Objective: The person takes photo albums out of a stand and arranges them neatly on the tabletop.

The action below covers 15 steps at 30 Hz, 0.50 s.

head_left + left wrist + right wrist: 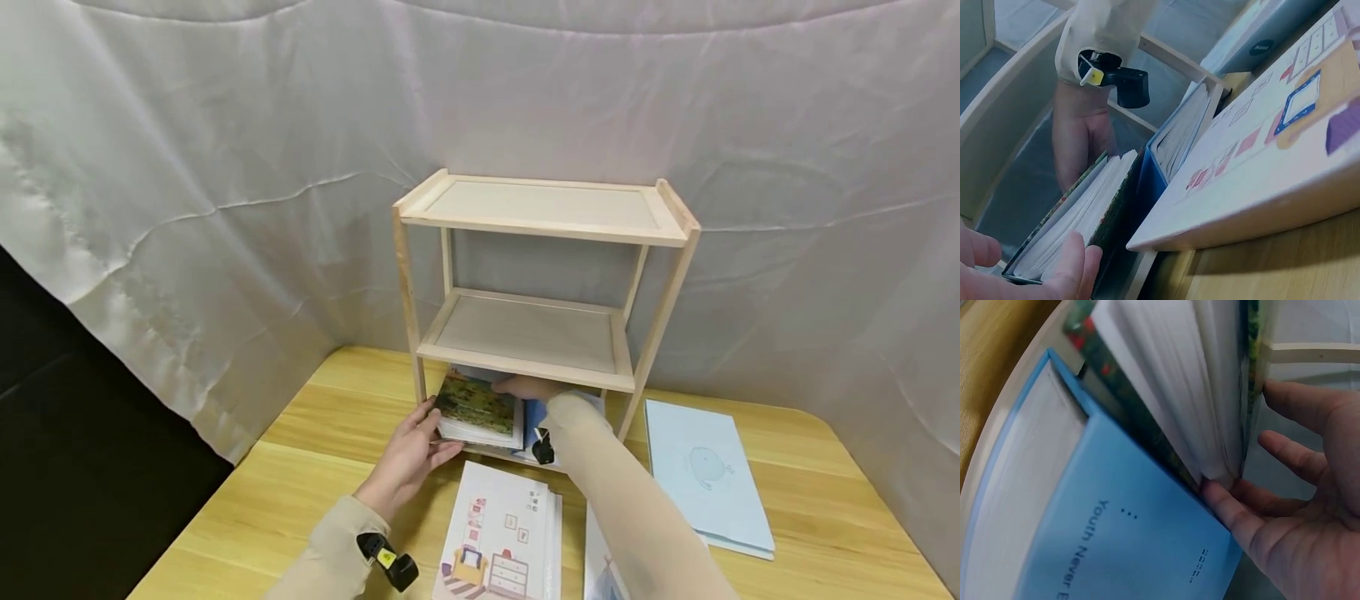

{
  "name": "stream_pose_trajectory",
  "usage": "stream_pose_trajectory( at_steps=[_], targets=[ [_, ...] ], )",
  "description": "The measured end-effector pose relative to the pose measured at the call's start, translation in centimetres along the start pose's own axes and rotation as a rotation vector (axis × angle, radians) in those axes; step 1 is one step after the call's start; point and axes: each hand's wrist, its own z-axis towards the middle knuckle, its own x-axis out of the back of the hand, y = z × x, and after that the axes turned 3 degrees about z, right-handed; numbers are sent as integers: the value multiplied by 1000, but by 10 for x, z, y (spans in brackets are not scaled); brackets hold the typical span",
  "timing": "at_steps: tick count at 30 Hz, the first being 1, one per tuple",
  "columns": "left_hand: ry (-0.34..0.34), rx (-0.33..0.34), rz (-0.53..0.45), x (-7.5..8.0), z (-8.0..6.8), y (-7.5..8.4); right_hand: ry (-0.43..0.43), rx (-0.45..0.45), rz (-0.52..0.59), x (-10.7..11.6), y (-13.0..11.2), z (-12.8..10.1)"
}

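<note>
A green-covered book (480, 407) stands tilted on the bottom level of a small wooden shelf (540, 212). My left hand (433, 433) grips its near left edge, and in the left wrist view the left fingertips (1075, 265) curl at the white pages (1079, 215). My right hand (517, 386) reaches under the middle shelf and rests on the book's far side. In the right wrist view its straight fingers (1229, 509) touch the page edges (1191, 381). A blue book (1135, 550) (1152, 181) stands just to the right of the green one.
On the wooden table (315, 417), a white illustrated book (498, 542) lies in front of the shelf and a pale blue book (705, 475) lies to its right. The top and middle shelves hold nothing. Grey cloth (187, 208) hangs behind. The table ends at the left.
</note>
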Motion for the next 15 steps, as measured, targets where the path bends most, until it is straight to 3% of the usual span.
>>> stream_pose_trajectory(
  at_steps=[10,15],
  targets=[
    [14,48,-40,-2,5,-4,29,39,-15,-1,4,3],
    [-18,52,-33,-2,4,-4,56,34,-9,-2,8,8]
  ],
)
